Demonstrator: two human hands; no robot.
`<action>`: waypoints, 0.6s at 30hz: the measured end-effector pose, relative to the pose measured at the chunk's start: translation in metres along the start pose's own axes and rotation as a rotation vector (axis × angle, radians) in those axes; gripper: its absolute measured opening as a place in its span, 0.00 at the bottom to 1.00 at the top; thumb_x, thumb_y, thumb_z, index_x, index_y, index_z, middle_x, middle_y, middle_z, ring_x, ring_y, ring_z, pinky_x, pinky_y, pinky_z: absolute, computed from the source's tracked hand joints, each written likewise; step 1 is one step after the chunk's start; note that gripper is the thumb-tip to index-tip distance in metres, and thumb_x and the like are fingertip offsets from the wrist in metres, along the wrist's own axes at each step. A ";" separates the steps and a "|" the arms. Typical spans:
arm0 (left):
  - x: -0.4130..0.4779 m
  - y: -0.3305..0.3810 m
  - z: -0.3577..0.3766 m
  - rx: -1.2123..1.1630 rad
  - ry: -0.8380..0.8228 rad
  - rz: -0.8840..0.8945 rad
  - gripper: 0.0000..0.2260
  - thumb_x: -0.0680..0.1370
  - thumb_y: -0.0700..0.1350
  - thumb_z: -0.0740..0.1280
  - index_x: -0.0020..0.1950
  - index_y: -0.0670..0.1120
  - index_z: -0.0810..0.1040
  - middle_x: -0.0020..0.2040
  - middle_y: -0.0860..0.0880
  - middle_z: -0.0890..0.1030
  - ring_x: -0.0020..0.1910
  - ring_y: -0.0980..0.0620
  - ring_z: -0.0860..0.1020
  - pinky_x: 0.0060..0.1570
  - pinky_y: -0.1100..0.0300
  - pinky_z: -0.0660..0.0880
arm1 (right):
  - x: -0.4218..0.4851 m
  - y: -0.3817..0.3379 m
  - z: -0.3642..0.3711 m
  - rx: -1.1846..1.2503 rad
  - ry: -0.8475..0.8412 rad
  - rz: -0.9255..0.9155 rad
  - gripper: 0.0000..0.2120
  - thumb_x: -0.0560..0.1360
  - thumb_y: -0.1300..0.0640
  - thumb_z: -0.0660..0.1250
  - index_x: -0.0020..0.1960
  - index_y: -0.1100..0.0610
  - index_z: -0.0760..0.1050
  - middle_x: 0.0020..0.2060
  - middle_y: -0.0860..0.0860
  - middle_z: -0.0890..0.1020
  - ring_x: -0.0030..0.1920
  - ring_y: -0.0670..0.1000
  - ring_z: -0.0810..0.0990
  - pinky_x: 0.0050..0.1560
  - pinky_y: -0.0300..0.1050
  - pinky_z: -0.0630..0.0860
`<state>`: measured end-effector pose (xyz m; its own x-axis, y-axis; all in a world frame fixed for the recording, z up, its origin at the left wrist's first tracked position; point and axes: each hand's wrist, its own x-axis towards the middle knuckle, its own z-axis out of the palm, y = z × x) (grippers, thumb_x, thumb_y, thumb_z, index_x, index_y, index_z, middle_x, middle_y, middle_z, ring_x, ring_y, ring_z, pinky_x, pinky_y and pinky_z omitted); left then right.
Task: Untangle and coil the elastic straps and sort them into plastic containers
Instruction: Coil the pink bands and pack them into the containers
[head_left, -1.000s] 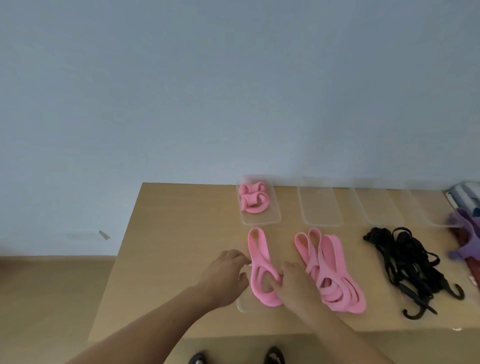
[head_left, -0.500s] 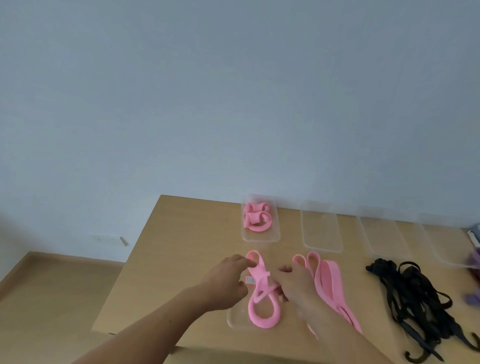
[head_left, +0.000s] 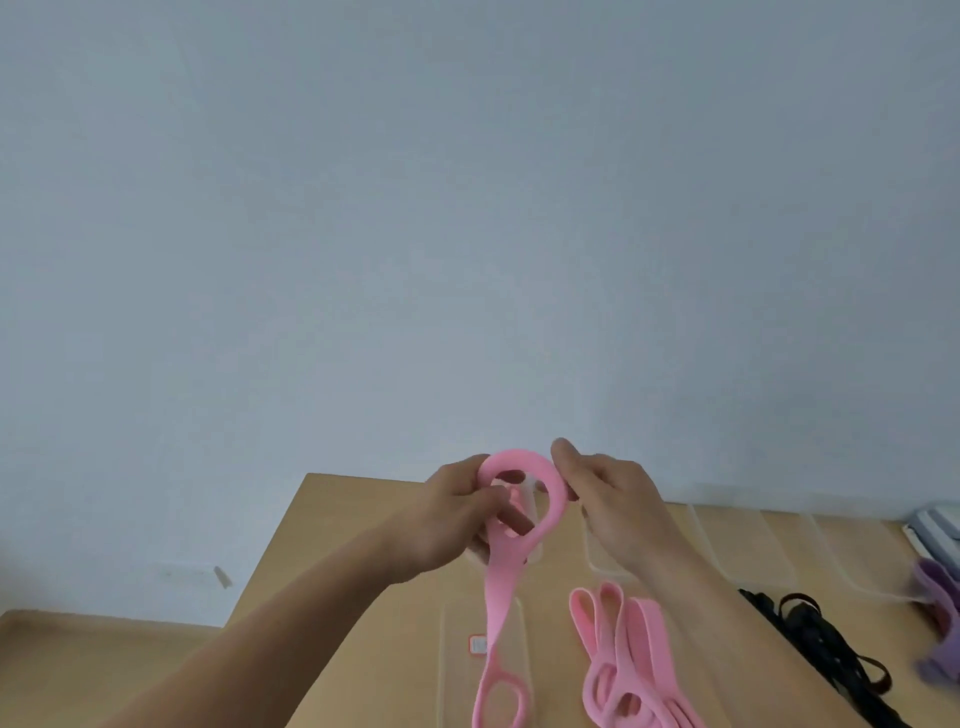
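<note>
Up above the light wooden bench (head_left: 363, 519), the fingers of the left hand (head_left: 447, 519) and right hand (head_left: 613, 509) pinch 1 long pink elastic strap (head_left: 501, 587), its top curled into a loop.

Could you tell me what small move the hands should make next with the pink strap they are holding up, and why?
Probably wind another turn: the left hand pinches the start of a loop in the pink strap while the right hand guides it, yet most of the strap hangs uncoiled down to the table.
</note>
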<state>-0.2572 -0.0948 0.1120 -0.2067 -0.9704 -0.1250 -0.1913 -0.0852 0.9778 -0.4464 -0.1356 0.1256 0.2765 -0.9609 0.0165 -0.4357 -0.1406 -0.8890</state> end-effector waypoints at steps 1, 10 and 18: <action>0.000 0.005 -0.002 -0.027 -0.019 -0.009 0.17 0.75 0.45 0.61 0.63 0.45 0.73 0.48 0.44 0.86 0.46 0.43 0.84 0.44 0.52 0.81 | 0.000 -0.005 -0.001 -0.002 0.026 -0.057 0.29 0.79 0.38 0.59 0.37 0.65 0.72 0.29 0.54 0.70 0.30 0.46 0.68 0.36 0.42 0.66; -0.006 0.043 -0.010 -0.252 -0.114 0.022 0.12 0.76 0.42 0.63 0.58 0.42 0.74 0.44 0.37 0.83 0.39 0.38 0.83 0.36 0.49 0.80 | 0.006 -0.040 -0.010 0.216 -0.008 -0.201 0.08 0.79 0.50 0.66 0.45 0.49 0.84 0.38 0.45 0.85 0.38 0.41 0.81 0.37 0.32 0.75; -0.019 0.050 -0.009 -0.343 -0.092 -0.019 0.13 0.75 0.46 0.65 0.54 0.39 0.75 0.41 0.37 0.81 0.39 0.37 0.80 0.36 0.46 0.80 | 0.000 -0.052 -0.010 0.109 0.013 -0.291 0.04 0.72 0.47 0.73 0.42 0.47 0.82 0.37 0.43 0.84 0.35 0.40 0.78 0.36 0.32 0.74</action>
<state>-0.2540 -0.0828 0.1648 -0.2952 -0.9446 -0.1435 0.1342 -0.1896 0.9726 -0.4319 -0.1309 0.1762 0.3645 -0.8873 0.2826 -0.2457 -0.3844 -0.8899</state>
